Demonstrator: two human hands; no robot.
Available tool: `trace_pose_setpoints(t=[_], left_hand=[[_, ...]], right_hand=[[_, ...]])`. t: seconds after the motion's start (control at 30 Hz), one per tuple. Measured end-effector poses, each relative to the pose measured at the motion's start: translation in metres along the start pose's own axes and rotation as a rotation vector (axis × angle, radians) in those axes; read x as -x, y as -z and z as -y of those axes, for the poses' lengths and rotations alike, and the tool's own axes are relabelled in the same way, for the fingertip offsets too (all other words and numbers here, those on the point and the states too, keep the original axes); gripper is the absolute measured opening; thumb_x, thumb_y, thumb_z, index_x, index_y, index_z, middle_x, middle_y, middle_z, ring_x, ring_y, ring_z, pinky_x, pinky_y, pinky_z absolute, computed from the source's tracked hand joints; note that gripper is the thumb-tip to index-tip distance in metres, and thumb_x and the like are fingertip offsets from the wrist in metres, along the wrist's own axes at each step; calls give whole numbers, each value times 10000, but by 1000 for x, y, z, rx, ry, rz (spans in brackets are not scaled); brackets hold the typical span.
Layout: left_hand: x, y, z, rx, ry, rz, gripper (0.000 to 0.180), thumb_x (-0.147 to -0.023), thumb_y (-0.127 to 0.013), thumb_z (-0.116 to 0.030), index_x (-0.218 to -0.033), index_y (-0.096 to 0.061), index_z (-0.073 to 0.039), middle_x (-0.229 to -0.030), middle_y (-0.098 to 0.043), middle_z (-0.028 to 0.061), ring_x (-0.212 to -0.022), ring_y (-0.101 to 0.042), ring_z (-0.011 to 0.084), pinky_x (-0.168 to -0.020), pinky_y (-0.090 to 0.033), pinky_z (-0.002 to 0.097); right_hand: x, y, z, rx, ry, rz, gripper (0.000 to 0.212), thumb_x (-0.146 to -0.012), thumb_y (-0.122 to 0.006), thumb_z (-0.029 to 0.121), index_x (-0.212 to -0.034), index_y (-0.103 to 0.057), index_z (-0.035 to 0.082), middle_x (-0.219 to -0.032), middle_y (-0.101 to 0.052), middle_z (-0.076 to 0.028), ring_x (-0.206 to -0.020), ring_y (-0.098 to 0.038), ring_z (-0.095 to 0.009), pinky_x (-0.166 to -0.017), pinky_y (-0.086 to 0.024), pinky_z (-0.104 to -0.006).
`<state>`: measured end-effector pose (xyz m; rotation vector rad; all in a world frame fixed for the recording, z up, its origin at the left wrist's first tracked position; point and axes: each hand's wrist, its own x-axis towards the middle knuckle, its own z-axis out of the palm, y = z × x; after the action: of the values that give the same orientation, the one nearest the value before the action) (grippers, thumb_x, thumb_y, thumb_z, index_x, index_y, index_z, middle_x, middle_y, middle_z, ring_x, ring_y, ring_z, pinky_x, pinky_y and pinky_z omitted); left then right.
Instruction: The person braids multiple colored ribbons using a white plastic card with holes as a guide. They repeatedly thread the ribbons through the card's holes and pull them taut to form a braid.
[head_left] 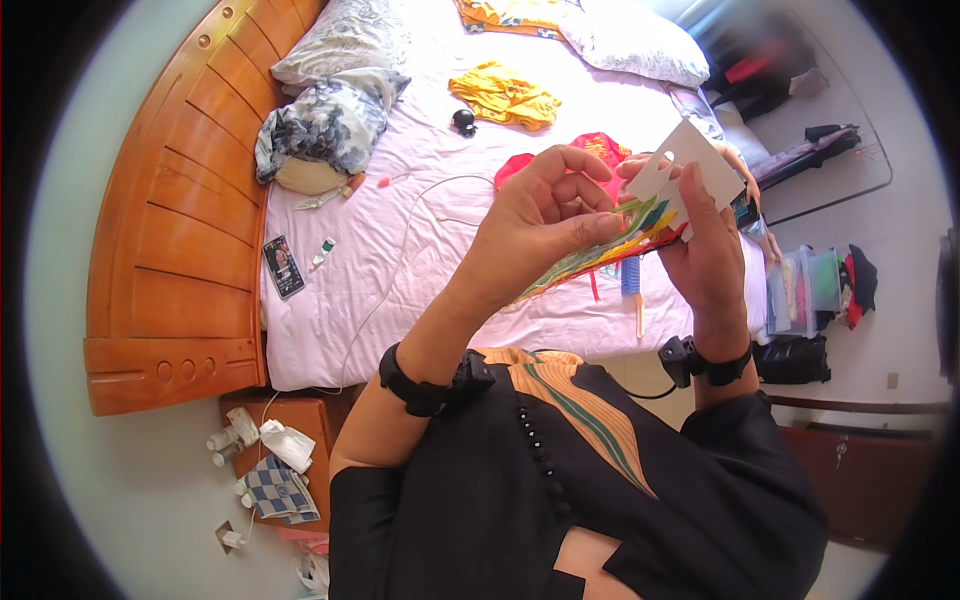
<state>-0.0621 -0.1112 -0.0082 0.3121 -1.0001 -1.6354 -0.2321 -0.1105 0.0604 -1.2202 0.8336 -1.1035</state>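
In front of my chest, above the bed, my right hand (708, 258) grips a white card (722, 190) with a cut-out near its far edge. A bundle of thin coloured threads (585, 258) in green, yellow, teal and red runs from the card down to the left. My left hand (530, 222) is closed at the left of the card, its thumb tip and fingers pinching some of these threads. The exact grip of the fingertips is partly hidden. Behind the hands, a red cloth (515, 168) shows on the bed.
Below the card lies a blue thing with a wooden handle (640, 318). A yellow cloth (505, 97), small black round object (463, 120), phone (283, 268), small tube (322, 254) and white cable (392, 270) lie on the pink sheet (440, 335). A wooden headboard (190, 210) stands left.
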Motion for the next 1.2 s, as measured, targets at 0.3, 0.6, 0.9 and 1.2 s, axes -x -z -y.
trace_pose_setpoints(t=[0.3,0.6,0.9,1.2], left_hand=[[2,-5,2,-35,-3,-41,269,-838,-594,4,-1084,-486,-11,-849,-561,28,-703,-580,92,-631,-484,215],[4,-6,2,-143,-4,-59,256,-823,-558,38,-1065,-496,-22,-854,-539,3,-684,-510,24,-596,-439,159],[3,-4,8,-132,-41,-62,220,-838,-612,-14,-1029,-503,-27,-948,-594,16,-680,-495,8,-563,-413,155],[5,-4,5,-179,45,-63,113,-850,-640,-94,-901,-563,-30,-777,-573,-30,-617,-478,-2,-528,-375,145]], right_hand=[[-1,-1,-3,30,6,-49,394,-991,-372,336,-1145,-495,-5,-1097,-604,-160,-952,-620,-199,-823,-527,-326],[-2,1,-4,59,7,-3,383,-988,-381,342,-1156,-477,12,-1104,-603,-158,-974,-617,-199,-839,-525,-334],[0,4,-4,121,-13,10,361,-997,-378,283,-1195,-473,-3,-1140,-598,-148,-1019,-609,-202,-857,-510,-324],[-2,5,-4,0,-29,50,353,-988,-402,280,-1157,-487,-17,-1101,-618,-151,-1029,-615,-223,-850,-519,-321]])
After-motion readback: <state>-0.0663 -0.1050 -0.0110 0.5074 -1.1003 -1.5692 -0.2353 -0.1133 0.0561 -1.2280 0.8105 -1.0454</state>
